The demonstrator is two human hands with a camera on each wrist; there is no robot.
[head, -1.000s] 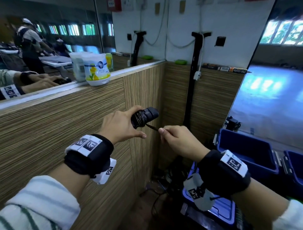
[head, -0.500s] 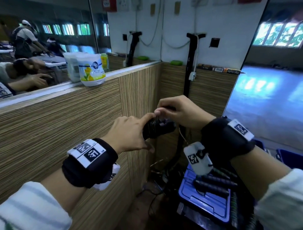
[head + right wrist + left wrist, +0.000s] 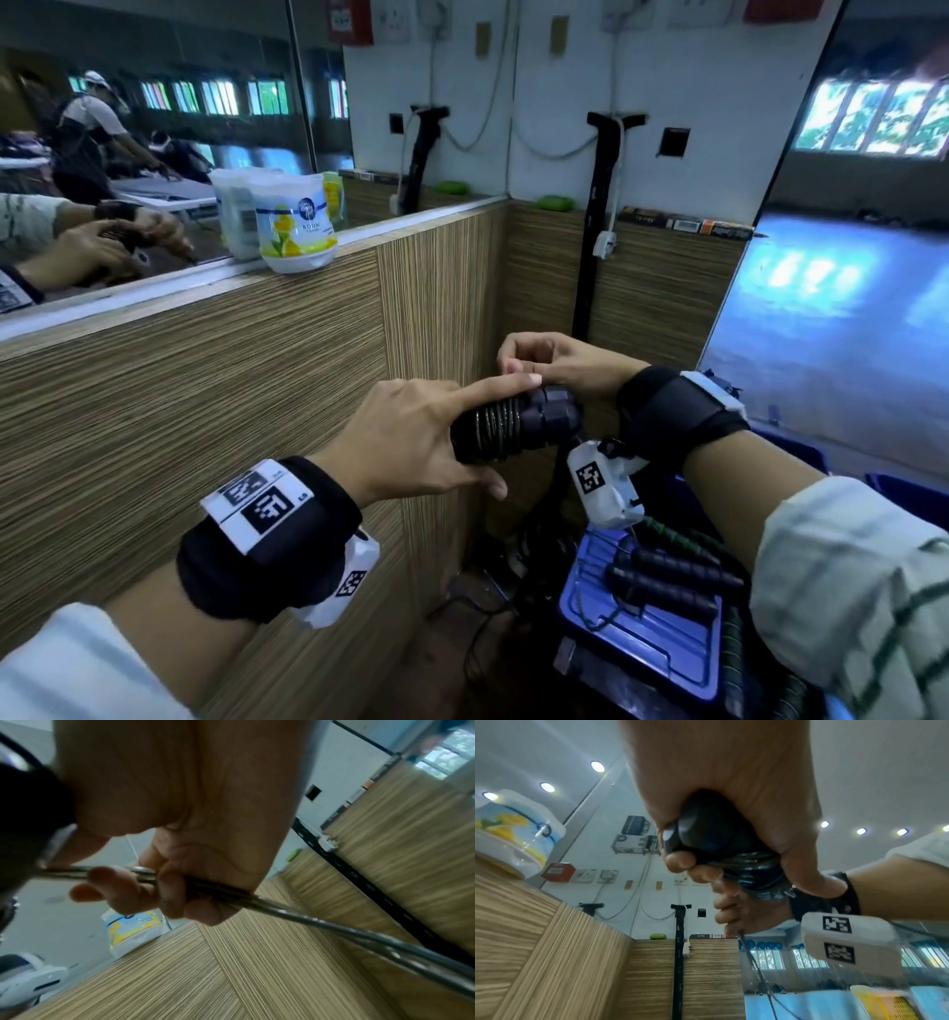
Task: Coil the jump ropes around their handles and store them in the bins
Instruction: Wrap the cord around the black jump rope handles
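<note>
My left hand (image 3: 441, 437) grips the black jump rope handles (image 3: 518, 426), index finger stretched along the top; several turns of thin dark rope (image 3: 495, 426) circle the handles. From below, the handles (image 3: 706, 833) sit in my curled left fingers with the rope coils (image 3: 757, 868) under my thumb. My right hand (image 3: 544, 362) is just above and behind the handles' end, its fingers curled round the loose rope (image 3: 308, 920), which runs taut away from it. More black handles (image 3: 667, 580) with rope lie on a blue bin lid (image 3: 667, 658) at the lower right.
A wood-grain partition wall (image 3: 231, 401) stands close on the left, topped by a ledge with a white lemon-print container (image 3: 292, 226) and a mirror. A black upright post (image 3: 595, 226) is in the corner. Blue bins (image 3: 904, 493) sit at the right, cables on the floor.
My right hand rose from below the handles, carried the rope up over them and now sits above their end. My left hand keeps its grip on the handles; another turn lies on the coil.
</note>
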